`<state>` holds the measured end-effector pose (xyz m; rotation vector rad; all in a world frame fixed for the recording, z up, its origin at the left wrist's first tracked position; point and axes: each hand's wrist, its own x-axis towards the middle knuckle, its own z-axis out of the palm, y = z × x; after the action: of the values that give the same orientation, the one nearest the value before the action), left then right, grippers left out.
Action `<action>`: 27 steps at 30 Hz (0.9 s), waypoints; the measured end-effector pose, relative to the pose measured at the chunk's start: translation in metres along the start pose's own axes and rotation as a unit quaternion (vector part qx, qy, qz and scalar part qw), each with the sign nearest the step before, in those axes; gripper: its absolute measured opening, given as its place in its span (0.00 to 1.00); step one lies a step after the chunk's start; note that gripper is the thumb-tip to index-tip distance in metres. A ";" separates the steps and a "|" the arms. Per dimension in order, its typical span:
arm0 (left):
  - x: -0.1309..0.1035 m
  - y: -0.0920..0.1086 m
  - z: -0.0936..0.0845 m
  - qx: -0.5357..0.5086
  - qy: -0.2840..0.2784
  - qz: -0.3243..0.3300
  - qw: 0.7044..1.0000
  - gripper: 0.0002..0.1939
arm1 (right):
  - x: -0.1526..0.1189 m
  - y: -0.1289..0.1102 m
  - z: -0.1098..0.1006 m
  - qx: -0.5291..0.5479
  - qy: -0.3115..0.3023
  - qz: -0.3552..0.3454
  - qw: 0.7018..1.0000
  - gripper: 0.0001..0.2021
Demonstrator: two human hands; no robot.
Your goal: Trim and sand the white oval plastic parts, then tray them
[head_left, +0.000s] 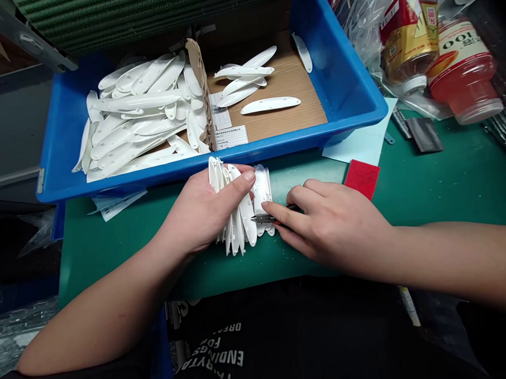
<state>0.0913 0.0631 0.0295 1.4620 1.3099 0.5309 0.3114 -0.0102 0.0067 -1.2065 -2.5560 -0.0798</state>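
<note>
Several long white plastic pieces (236, 224) are bunched upright side by side in my left hand (207, 205), its thumb pressed on their upper part. More white pieces (261, 192) stand close together just to the right of that bunch, near the thumb tip. My right hand (334, 225) is closed round small pliers (267, 218) with dark jaws. The jaws point left, and their tip meets the lower part of the white pieces. The palm hides most of the handles.
A blue bin (152, 182) behind my hands holds many white pieces, split by a cardboard divider (201, 97). Right of it are a pale sheet (362, 145), a red card (362, 179) and two bottles (410, 43) on the green mat (125, 245).
</note>
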 end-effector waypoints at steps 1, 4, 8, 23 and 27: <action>0.000 0.000 0.000 0.008 -0.001 0.003 1.000 0.25 | 0.000 0.000 0.000 -0.003 -0.003 0.001 1.000 0.16; 0.001 0.000 0.000 0.029 -0.003 0.009 1.000 0.24 | 0.000 -0.001 0.000 -0.012 -0.011 0.001 1.000 0.15; 0.002 -0.002 0.000 0.029 -0.011 0.009 0.999 0.24 | 0.000 -0.002 -0.001 -0.025 -0.021 -0.004 0.999 0.14; 0.006 -0.001 -0.007 0.157 0.005 0.060 0.986 0.20 | -0.001 0.013 0.010 0.095 0.031 0.037 0.994 0.16; 0.006 0.001 -0.009 0.227 0.018 0.079 0.970 0.18 | 0.000 0.019 0.010 0.096 0.037 0.051 0.993 0.15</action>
<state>0.0853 0.0719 0.0318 1.9547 1.4113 0.3735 0.3230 0.0039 -0.0044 -1.2341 -2.3720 0.1386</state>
